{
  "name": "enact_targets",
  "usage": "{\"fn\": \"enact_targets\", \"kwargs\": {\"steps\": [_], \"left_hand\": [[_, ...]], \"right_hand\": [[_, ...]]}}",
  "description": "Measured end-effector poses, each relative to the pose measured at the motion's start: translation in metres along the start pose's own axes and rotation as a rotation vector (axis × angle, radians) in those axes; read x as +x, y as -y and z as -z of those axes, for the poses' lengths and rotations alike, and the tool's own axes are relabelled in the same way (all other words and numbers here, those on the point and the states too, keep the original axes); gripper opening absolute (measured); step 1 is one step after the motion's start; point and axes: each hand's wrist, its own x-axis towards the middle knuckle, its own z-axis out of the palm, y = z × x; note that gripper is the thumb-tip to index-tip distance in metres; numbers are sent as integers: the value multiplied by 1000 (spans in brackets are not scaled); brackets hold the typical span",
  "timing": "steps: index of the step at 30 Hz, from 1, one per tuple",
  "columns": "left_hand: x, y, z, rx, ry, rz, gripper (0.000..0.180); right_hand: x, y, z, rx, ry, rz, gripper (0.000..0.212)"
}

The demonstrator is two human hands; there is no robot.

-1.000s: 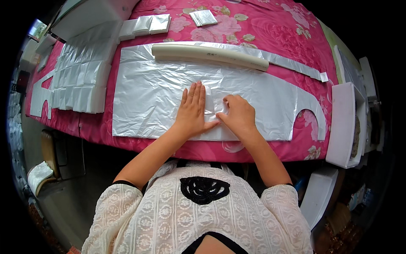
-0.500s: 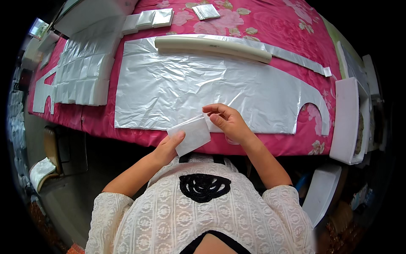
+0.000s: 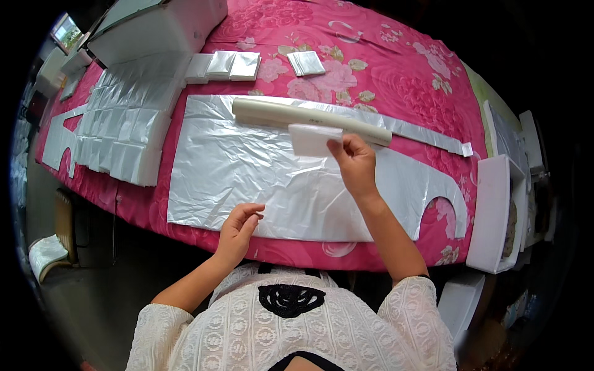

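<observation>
My right hand pinches a small folded white plastic bag and holds it out over the far part of a stack of flat silvery plastic bags spread on the pink flowered table. A long cream bar lies across the top of that stack, just beyond the folded bag. My left hand hovers at the near edge of the stack with curled fingers and nothing in it.
Several small folded bags lie at the back, one more folded bag to their right. A thick pile of overlapping bags sits at left, a white box behind it. White foam boxes stand at right.
The folded bag was pressed flat by both hands, then lifted near the table edge. Now my right hand alone carries it away toward the far side; my left hand has let go.
</observation>
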Motion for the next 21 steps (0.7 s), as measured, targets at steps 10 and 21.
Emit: {"fn": "enact_targets", "kwargs": {"steps": [10,21], "left_hand": [[7,-11,2,350,79,-216,22],[20,-14,10,520,240,-366,28]], "right_hand": [[217,-63,-24,-1045,-165,771,17],[114,-21,16,-690,514,290,48]]}}
